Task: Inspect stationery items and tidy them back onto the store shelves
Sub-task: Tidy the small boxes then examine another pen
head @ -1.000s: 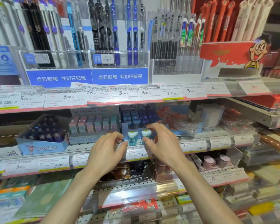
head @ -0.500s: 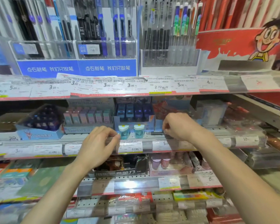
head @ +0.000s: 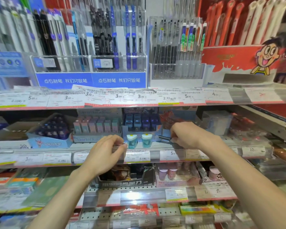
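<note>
Two small teal sharpener-like items, one on the left (head: 132, 141) and one on the right (head: 146, 140), stand side by side at the front of the middle shelf (head: 155, 147). My left hand (head: 106, 153) hovers just left of them with curled fingers. Its fingertips are close to the left item, and I see nothing held in it. My right hand (head: 186, 136) is to the right of the pair. It pinches a dark pen (head: 164, 138) that lies low over the shelf front and points left towards the teal items.
Behind the teal items stand a blue display box (head: 141, 123) and a pastel eraser box (head: 96, 128). Price-tag rails (head: 139, 157) run along each shelf edge. Pen racks (head: 119, 47) fill the top shelf, with a red cartoon display (head: 238, 58) at right. Lower shelves hold more boxed goods.
My right hand left the right teal item, moved right and took hold of a dark pen on the shelf. My left hand stayed beside the left teal item. The view shifted slightly.
</note>
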A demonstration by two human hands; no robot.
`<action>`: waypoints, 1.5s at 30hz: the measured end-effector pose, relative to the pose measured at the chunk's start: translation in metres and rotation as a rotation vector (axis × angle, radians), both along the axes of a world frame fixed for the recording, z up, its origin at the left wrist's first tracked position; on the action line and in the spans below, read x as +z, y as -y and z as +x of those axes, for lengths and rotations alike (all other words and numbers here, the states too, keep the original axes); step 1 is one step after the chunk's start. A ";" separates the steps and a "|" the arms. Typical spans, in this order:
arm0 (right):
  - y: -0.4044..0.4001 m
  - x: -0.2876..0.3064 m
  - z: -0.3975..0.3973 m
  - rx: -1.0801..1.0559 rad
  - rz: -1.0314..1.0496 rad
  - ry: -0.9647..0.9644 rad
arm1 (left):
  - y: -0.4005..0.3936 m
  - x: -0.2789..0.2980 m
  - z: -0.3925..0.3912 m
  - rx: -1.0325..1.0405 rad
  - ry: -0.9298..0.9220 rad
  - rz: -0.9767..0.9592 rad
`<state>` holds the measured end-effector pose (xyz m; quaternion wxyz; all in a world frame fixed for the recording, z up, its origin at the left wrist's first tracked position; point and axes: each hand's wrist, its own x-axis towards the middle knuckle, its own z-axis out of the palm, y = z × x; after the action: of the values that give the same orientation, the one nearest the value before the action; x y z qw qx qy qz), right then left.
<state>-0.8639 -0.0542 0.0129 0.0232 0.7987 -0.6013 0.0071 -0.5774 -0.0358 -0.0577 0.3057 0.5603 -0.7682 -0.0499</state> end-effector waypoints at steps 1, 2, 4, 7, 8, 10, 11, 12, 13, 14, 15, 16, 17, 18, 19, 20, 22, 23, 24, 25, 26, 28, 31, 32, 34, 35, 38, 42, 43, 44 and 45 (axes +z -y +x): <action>-0.002 0.002 0.000 0.002 -0.012 0.000 | 0.000 0.001 0.001 -0.006 -0.021 0.010; -0.005 0.004 0.000 0.005 -0.026 -0.001 | -0.001 0.003 0.002 -0.009 -0.047 0.032; -0.011 0.009 0.003 0.011 -0.058 0.000 | -0.002 0.006 0.004 -0.010 -0.097 0.065; -0.020 0.016 0.010 0.037 -0.135 0.003 | -0.004 0.015 0.005 0.012 -0.102 0.019; -0.022 0.018 0.013 0.054 -0.169 0.020 | -0.006 0.020 0.004 0.025 -0.084 -0.004; -0.027 0.019 0.020 0.085 -0.227 0.056 | -0.009 0.029 -0.002 0.027 -0.070 -0.064; -0.029 0.020 0.024 0.106 -0.253 0.077 | -0.011 0.034 -0.005 0.006 -0.068 -0.100; -0.033 0.020 0.027 0.131 -0.275 0.098 | -0.012 0.038 -0.009 -0.023 -0.067 -0.125; -0.036 0.019 0.031 0.157 -0.292 0.117 | -0.014 0.042 -0.012 -0.057 -0.062 -0.141; -0.039 0.018 0.035 0.179 -0.302 0.135 | -0.015 0.045 -0.015 -0.091 -0.056 -0.144; -0.042 0.015 0.038 0.202 -0.312 0.152 | -0.017 0.047 -0.017 -0.124 -0.049 -0.145; -0.044 0.012 0.042 0.224 -0.325 0.162 | -0.018 0.050 -0.019 -0.159 -0.044 -0.143; -0.045 0.010 0.047 0.252 -0.345 0.171 | -0.019 0.051 -0.019 -0.197 -0.036 -0.141; -0.046 0.007 0.050 0.286 -0.365 0.180 | -0.020 0.052 -0.017 -0.233 -0.030 -0.141; -0.047 0.004 0.055 0.322 -0.378 0.186 | -0.021 0.051 -0.014 -0.262 -0.030 -0.137; -0.047 0.003 0.059 0.347 -0.378 0.188 | -0.022 0.051 -0.009 -0.278 -0.040 -0.129; -0.048 0.002 0.069 0.368 -0.355 0.215 | -0.023 0.051 0.003 -0.291 -0.078 -0.111; -0.049 0.003 0.074 0.370 -0.339 0.248 | -0.024 0.052 0.010 -0.295 -0.099 -0.108; -0.050 0.004 0.078 0.370 -0.319 0.285 | -0.027 0.054 0.016 -0.300 -0.118 -0.109; -0.052 0.006 0.083 0.368 -0.300 0.316 | -0.029 0.057 0.024 -0.303 -0.139 -0.113; -0.054 0.009 0.086 0.364 -0.287 0.331 | -0.032 0.060 0.031 -0.303 -0.162 -0.119; -0.058 0.018 0.093 0.346 -0.267 0.351 | -0.038 0.068 0.048 -0.295 -0.218 -0.138; -0.068 0.032 0.098 0.329 -0.231 0.454 | -0.049 0.080 0.071 -0.294 -0.279 -0.153; -0.072 0.037 0.100 0.324 -0.216 0.495 | -0.052 0.085 0.077 -0.296 -0.286 -0.154; -0.079 0.049 0.106 0.315 -0.181 0.573 | -0.057 0.094 0.085 -0.308 -0.305 -0.161; -0.082 0.057 0.109 0.313 -0.166 0.610 | -0.059 0.100 0.089 -0.314 -0.315 -0.168; -0.087 0.084 0.113 0.301 -0.148 0.725 | -0.062 0.121 0.095 -0.314 -0.273 -0.216; -0.084 0.117 0.112 0.263 -0.180 0.932 | -0.056 0.153 0.095 -0.306 -0.213 -0.305; -0.082 0.124 0.113 0.257 -0.189 1.032 | -0.052 0.161 0.094 -0.294 -0.200 -0.333; -0.077 0.130 0.115 0.250 -0.189 1.150 | -0.047 0.167 0.091 -0.279 -0.186 -0.354; -0.074 0.136 0.117 0.241 -0.185 1.269 | -0.042 0.173 0.088 -0.264 -0.171 -0.370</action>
<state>-0.7467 0.0195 0.1486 -0.2687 0.6960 -0.4011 0.5316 -0.4893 0.0058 0.1156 0.4578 0.3832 -0.8022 0.0050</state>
